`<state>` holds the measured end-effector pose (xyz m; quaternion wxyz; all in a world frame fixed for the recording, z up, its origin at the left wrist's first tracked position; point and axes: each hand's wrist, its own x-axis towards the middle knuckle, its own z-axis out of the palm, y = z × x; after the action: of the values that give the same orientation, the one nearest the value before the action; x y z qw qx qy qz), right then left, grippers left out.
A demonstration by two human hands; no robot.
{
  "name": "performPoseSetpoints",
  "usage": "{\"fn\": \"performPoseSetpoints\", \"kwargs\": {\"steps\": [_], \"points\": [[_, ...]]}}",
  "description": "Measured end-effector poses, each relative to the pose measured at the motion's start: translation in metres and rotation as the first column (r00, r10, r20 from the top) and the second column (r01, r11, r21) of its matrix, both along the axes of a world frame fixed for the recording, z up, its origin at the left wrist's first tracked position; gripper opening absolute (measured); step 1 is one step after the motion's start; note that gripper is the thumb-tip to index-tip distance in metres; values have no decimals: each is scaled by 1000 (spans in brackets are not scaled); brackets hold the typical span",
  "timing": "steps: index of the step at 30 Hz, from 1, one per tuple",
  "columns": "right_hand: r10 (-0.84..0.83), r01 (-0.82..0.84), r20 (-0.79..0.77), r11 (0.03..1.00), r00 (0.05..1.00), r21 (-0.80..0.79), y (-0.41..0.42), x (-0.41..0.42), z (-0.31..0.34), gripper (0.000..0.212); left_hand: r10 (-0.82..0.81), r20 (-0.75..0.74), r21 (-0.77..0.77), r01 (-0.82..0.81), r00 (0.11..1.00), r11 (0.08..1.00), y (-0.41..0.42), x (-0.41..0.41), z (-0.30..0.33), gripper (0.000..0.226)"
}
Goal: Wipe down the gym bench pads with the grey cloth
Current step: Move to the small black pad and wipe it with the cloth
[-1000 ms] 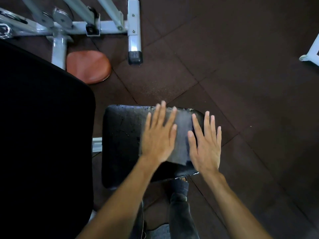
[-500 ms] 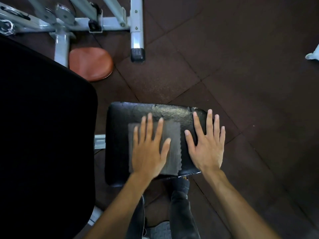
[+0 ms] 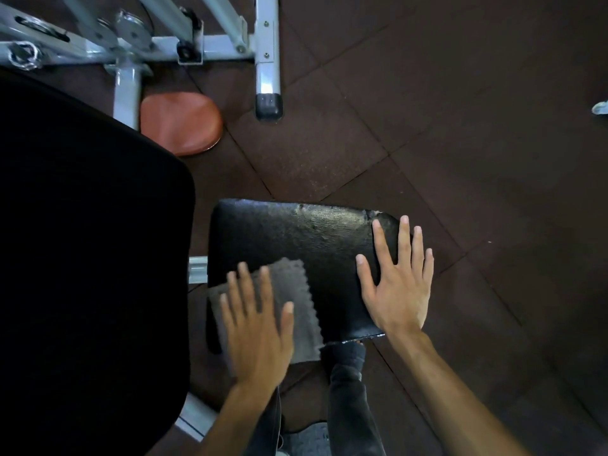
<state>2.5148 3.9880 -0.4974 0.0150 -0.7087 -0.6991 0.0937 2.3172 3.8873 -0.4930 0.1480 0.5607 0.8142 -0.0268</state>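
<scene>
On seat pad (image 3: 296,238), cloth (image 3: 296,301) slid nearer (left hand (image 3: 258,330))

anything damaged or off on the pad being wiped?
Yes. The small black pad looks worn along its far edge: a pale, scuffed patch with what seems a torn cover near the right hand. The grey cloth overhangs the pad's near edge under the left hand.

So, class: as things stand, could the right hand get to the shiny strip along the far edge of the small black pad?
Probably yes. The right hand lies flat on the small black pad, fingertips near the far corner. The shiny strip is bare, with the grey cloth and left hand at the near-left corner.
</scene>
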Motion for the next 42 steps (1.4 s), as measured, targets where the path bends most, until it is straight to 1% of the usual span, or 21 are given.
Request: {"fn": "performPoseSetpoints", "kwargs": {"steps": [2, 4, 5, 7, 9, 11, 13, 14, 16, 18, 19, 22, 24, 27, 29, 31, 32, 34, 36, 39, 42], "points": [[6, -6, -1, 1000, 1000, 0, 4, 1, 1, 61, -158, 26, 48, 157, 987, 986, 37, 10, -2, 67], [13, -13, -21, 1000, 1000, 1, 7, 1, 2, 61, -312, 71, 93, 305, 947, 948, 88, -1, -5, 64], [17, -17, -33, 1000, 999, 4, 7, 1, 2, 61, -354, 80, 109, 345, 932, 932, 111, -14, -6, 63], [25, -25, -47, 1000, 999, 10, 6, 2, 2, 60, -332, 76, 121, 321, 940, 939, 136, -42, -8, 63], [25, -24, -47, 1000, 999, 11, 5, 2, 2, 60, -220, 72, 121, 211, 973, 970, 130, -62, -10, 62], [18, -18, -47, 1000, 999, 11, 2, 2, 1, 60, -54, 105, 133, 40, 993, 990, 96, -67, -9, 64], [1, -1, -35, 1000, 999, 7, -1, 2, 0, 61, 106, 195, 125, -132, 975, 983, 52, -60, -5, 67], [-6, 6, -31, 1000, 999, 5, -2, 1, 0, 61, 137, 199, 104, -160, 970, 982, 30, -53, -4, 68], [-9, 10, -36, 1000, 999, 9, -2, 1, -1, 61, 115, 104, 54, -121, 988, 991, 1, -35, 0, 70], [-9, 9, -55, 1000, 998, 5, -1, 3, -1, 60, 30, 4, 1, -30, 1000, 1000, -6, -8, 2, 71], [-9, 9, -70, 1000, 998, 2, 0, 5, 0, 60, -25, -4, -10, 25, 1000, 1000, 0, 8, 2, 71], [-8, 7, -110, 1000, 994, -16, 5, 11, 1, 58, -219, 47, 54, 216, 975, 975, 51, 44, 0, 65], [-13, 11, -149, 1000, 989, -13, 9, 11, 2, 55, -265, 72, 92, 258, 962, 962, 94, 47, -2, 63], [-51, 52, -291, 999, 956, -4, 7, 7, 7, 53, -244, 109, 83, 235, 964, 968, 120, 36, -2, 62], [-85, 85, -358, 996, 930, -15, 1, 3, 13, 56, -270, 233, 160, 237, 934, 958, 114, 30, 3, 59], [-46, 54, -315, 998, 948, 16, -7, -9, 21, 59, -285, 410, 304, 165, 867, 938, 108, 13, 10, 56], [-5, 16, -273, 999, 962, 38, -10, -19, 25, 60, -267, 430, 368, 102, 863, 924, 107, -1, 12, 56], [71, -61, -205, 997, 976, 53, -7, -52, 26, 60, -162, 362, 407, 1, 918, 914, 110, -37, 9, 55], [122, -118, -157, 992, 980, 38, 2, -91, 20, 60, -97, 307, 332, -10, 947, 943, 109, -64, 1, 56], [123, -125, -65, 992, 990, -34, -3, -125, 3, 61, -175, 178, 250, 127, 968, 960, 101, -76, -17, 58], [154, -155, -17, 986, 988, -65, -49, -109, 0, 61, -209, 106, 235, 180, 972, 955, 98, -77, -22, 59]]}}
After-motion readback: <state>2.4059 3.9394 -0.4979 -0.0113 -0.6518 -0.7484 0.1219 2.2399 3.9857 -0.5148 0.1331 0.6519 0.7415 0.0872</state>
